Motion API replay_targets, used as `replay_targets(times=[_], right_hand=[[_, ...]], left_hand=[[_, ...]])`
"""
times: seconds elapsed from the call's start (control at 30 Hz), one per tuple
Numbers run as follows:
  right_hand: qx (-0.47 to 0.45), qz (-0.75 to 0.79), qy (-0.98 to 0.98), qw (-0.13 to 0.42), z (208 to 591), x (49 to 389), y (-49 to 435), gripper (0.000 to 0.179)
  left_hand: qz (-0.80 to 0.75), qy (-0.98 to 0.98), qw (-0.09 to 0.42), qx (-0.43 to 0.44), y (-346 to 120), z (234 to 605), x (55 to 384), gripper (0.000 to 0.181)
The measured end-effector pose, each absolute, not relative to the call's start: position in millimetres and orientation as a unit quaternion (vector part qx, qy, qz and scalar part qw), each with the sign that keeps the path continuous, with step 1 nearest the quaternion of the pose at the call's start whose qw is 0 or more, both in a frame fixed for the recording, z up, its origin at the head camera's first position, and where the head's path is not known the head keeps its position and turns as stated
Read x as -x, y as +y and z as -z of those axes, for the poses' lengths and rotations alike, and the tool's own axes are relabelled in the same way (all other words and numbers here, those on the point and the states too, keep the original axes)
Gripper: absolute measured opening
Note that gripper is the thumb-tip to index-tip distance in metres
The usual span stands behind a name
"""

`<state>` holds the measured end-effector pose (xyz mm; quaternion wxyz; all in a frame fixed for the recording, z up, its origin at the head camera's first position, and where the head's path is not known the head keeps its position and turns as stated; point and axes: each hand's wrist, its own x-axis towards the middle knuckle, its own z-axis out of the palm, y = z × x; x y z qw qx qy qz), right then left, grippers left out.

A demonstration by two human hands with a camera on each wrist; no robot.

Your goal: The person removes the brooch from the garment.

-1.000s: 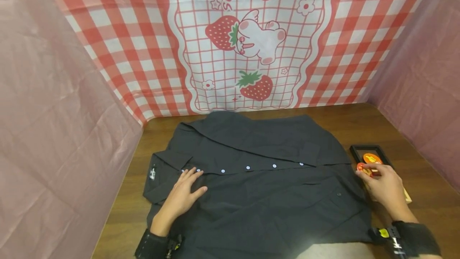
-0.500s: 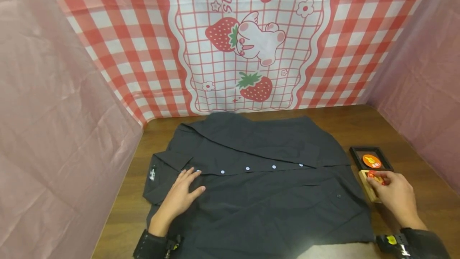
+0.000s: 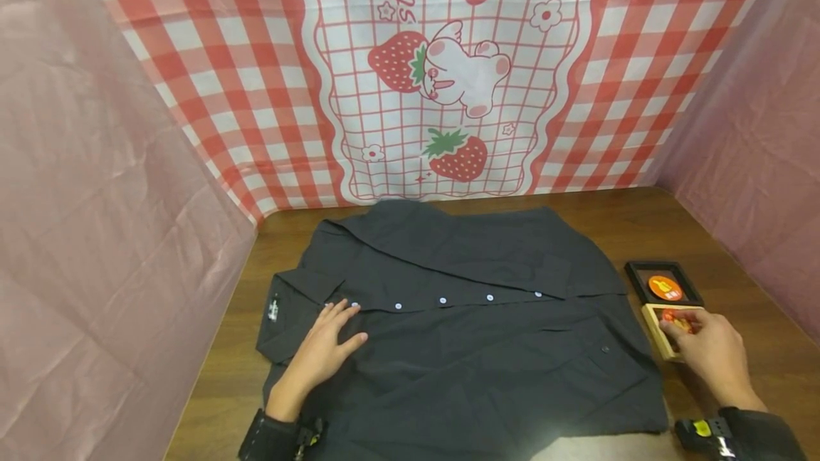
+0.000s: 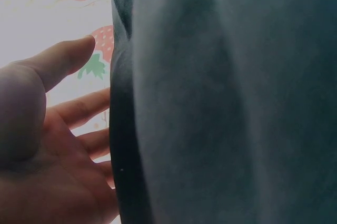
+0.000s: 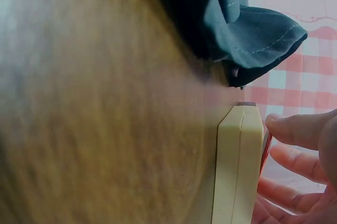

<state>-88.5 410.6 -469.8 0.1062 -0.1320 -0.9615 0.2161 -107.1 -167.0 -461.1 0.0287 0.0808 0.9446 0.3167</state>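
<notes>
A dark button-up shirt (image 3: 448,354) lies spread over the table, its collar to the left. My left hand (image 3: 318,358) rests on it near the collar, fingers spread towards the row of white buttons. In the left wrist view the shirt's cloth (image 4: 210,103) fills the right side and covers part of the fingers. On the right, my right hand (image 3: 714,358) pinches a round red badge (image 3: 676,320) over a pale wooden frame (image 3: 653,326). The right wrist view shows the badge's thin edge (image 5: 266,153) at the frame's face, beside thumb and fingers.
Directly behind the wooden frame sits a black frame (image 3: 633,277) with a round orange badge (image 3: 665,288) in it. The shirt's edge lies just left of both frames. A red-checked strawberry cloth (image 3: 448,105) hangs at the back, with pink curtains (image 3: 128,198) at the sides.
My right hand has carried the red badge rightward and nearer to me, from beside the black frame to over the wooden one. The left hand and shirt have stayed put.
</notes>
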Motion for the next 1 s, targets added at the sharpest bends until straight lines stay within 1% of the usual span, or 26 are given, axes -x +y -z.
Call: replay_targets(times=[0.2,0.43,0.6,0.8,1.0], right_hand=[[0.129,-0.198,-0.965,0.115,470.4,86.8,410.7,0.036],[0.116,-0.174,-0.974,0.088,466.9,87.0,412.1,0.031],[0.093,-0.16,-0.979,0.086,467.1,87.4,411.9,0.028],[0.098,-0.154,-0.98,0.077,466.9,86.1,410.5,0.03],[0.093,-0.158,-0.98,0.079,467.6,84.7,411.0,0.029]], left_hand=[[-0.321,0.943,0.033,-0.079,-166.7,461.0,106.6,0.051],[-0.322,0.943,0.035,-0.08,-166.7,461.0,106.8,0.05],[-0.327,0.941,0.041,-0.077,-167.5,463.3,105.9,0.05],[-0.324,0.942,0.055,-0.071,-167.5,463.6,105.8,0.049],[-0.323,0.942,0.055,-0.072,-167.9,462.8,105.9,0.048]])
